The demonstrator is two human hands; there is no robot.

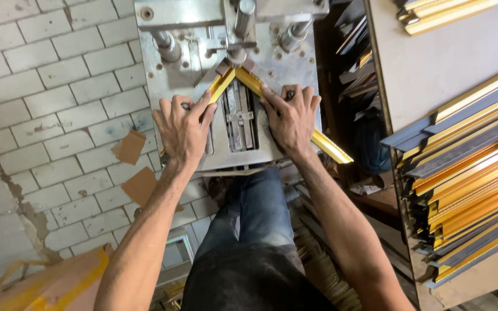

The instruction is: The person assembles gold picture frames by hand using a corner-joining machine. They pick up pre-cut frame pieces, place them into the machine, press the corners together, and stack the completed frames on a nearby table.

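Note:
Two gold frame mouldings meet in a mitred corner on the steel bed of a joining machine [283, 63]. My left hand [183, 129] presses flat on the left moulding [221, 85], which runs down-left from the corner. My right hand [291, 118] presses on the right moulding [329, 147], whose free end sticks out past the bed at lower right. A round metal clamp head [237, 55] stands just above the corner joint. Between my hands a slotted metal channel [238, 118] runs down the bed.
A work table [433, 63] on the right carries a stack of gold and dark grey mouldings [474, 184], with more gold pieces [439, 14] at the top. Tiled floor with cardboard scraps [131, 147] lies on the left. My blue-jeaned leg [255, 213] stands below the machine.

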